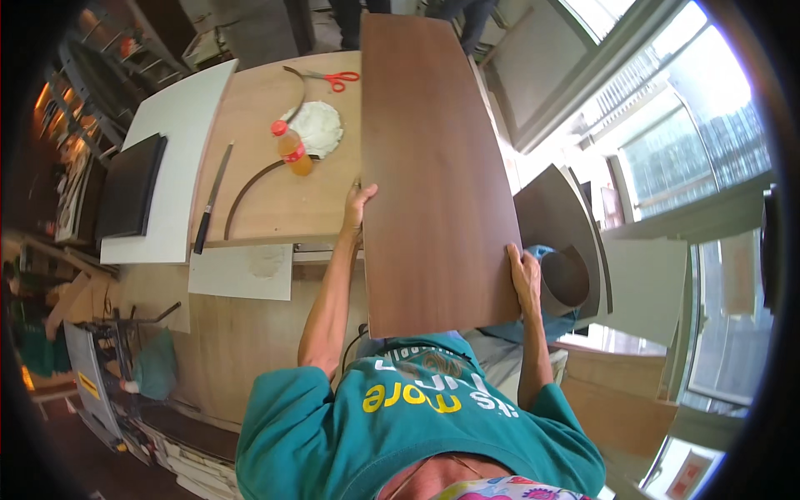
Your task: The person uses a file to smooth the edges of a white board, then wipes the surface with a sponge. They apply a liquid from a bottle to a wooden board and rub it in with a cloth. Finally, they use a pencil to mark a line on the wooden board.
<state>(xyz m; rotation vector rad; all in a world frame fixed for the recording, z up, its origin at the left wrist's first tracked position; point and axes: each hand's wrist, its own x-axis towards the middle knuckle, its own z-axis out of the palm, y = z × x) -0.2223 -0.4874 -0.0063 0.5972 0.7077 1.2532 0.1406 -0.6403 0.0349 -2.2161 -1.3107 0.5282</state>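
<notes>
And we're gripping the brown wood-grain board (437, 167), left hand (359, 206) and right hand (525, 279) clamping opposite edges; its long axis points away from us, over the right side of the tabletop (271, 204).

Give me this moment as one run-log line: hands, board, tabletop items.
left hand: holding brown board by left edge | right hand: by right edge | tabletop, left of board: red-capped bottle, red-handled scissors, black-handled blade
</notes>
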